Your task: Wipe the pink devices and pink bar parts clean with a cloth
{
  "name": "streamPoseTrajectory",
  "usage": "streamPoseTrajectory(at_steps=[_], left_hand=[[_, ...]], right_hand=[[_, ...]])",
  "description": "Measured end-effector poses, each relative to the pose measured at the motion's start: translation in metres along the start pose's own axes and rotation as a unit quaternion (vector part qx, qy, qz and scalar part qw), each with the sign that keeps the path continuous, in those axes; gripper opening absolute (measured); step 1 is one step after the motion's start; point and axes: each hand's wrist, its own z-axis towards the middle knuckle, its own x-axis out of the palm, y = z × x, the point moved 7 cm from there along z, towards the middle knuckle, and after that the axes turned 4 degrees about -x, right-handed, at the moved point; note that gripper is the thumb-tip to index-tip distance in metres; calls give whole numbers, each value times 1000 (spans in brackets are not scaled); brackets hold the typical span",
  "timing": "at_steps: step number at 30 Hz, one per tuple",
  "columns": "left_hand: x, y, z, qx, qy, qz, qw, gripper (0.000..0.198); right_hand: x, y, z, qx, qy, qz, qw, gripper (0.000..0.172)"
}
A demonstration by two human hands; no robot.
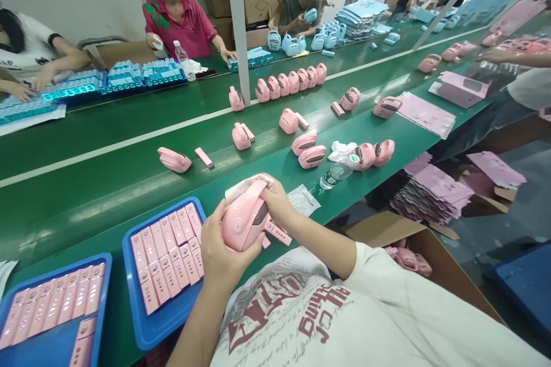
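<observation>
My left hand (218, 252) is wrapped round the lower side of a rounded pink plastic device with a handle (241, 219), which is held up in front of my chest. With its fingers closed, my right hand (278, 202) pinches a white cloth (243, 185) against the top of the device, near the handle. Part of the cloth is hidden behind the device. Just beyond and below lie small pink bar-shaped pieces (279, 234) on the green table, partly covered by the device.
Blue trays (130, 298) (107, 275) of pink bars stand left. More pink devices (174, 159) line the green conveyor belt (107, 178). A water bottle (336, 175) lies right of me, above a cardboard box (451, 292). Co-workers handle blue parts across the belt, beyond a post (238, 23).
</observation>
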Motion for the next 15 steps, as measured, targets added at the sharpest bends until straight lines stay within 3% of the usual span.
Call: streamPoseTrajectory(at_steps=[2,4,7,10,12,15], left_hand=[[6,2,1,4,50,5,999,76],[15,6,2,-13,135,-38,990,69],[26,20,2,-85,241,-154,955,50],[27,42,7,-158,258,-197,933,28],[26,58,10,-185,259,-182,930,21],[23,78,20,-194,252,-145,937,18]], right_hand=[[3,-4,5,-21,32,-62,997,10],[7,-7,7,-39,77,-139,987,12],[17,-15,6,-36,164,-280,945,18],[24,-32,1,18,270,-472,839,25],[24,-41,-1,53,311,-544,778,28],[23,-48,-1,66,338,-546,763,30]])
